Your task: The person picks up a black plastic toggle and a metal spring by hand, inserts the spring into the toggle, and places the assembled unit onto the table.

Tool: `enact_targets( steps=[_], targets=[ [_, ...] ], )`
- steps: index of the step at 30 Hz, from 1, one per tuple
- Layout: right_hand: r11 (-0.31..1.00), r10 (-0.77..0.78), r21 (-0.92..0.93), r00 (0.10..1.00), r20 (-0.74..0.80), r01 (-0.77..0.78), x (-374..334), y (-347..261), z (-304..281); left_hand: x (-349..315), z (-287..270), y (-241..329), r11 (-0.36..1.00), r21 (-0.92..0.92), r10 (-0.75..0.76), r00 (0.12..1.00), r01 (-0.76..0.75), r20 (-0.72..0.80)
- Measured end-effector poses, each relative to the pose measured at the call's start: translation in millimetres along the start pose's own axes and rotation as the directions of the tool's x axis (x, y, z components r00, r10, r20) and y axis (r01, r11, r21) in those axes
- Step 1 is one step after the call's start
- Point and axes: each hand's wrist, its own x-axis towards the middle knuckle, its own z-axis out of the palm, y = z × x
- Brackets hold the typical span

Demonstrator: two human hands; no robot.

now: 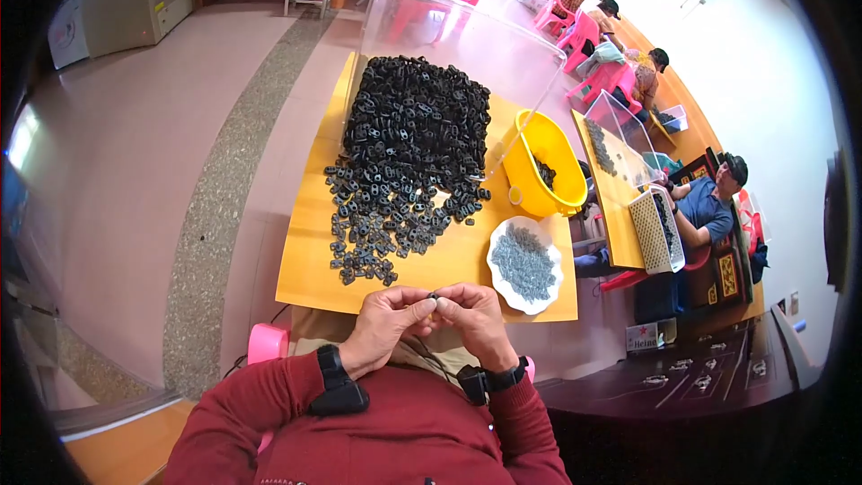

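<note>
Both my hands meet just in front of the table's near edge. My left hand and my right hand pinch one small black plastic piece between thumbs and fingertips; most of it is hidden by the fingers. Beyond them a large heap of small black plastic pieces with two holes covers much of the yellow wooden table, with loose ones spilling toward me. To the right of my hands stands a white scalloped dish full of small grey parts.
A yellow plastic tub holding some black pieces stands at the table's right. A clear plastic bin tilts open behind the heap. At right, a person sits by another table with a white basket; several people sit farther back on pink chairs.
</note>
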Motion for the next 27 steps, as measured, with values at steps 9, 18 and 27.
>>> enact_targets(
  steps=[9,18,27],
  targets=[
    [0.945,0.053,0.318,0.996,0.072,-0.073,-2,5,-2,0,-1,1,0.999,0.007,-0.033,0.998,0.033,0.062],
    [0.877,-0.229,-0.474,0.936,-0.268,0.079,40,8,-20,3,-4,-6,0.999,-0.041,-0.033,0.998,0.031,-0.052],
    [0.392,-0.502,-0.881,0.864,0.037,0.265,61,15,-2,3,-6,-8,0.999,-0.048,-0.006,0.996,0.001,-0.088]
  ],
)
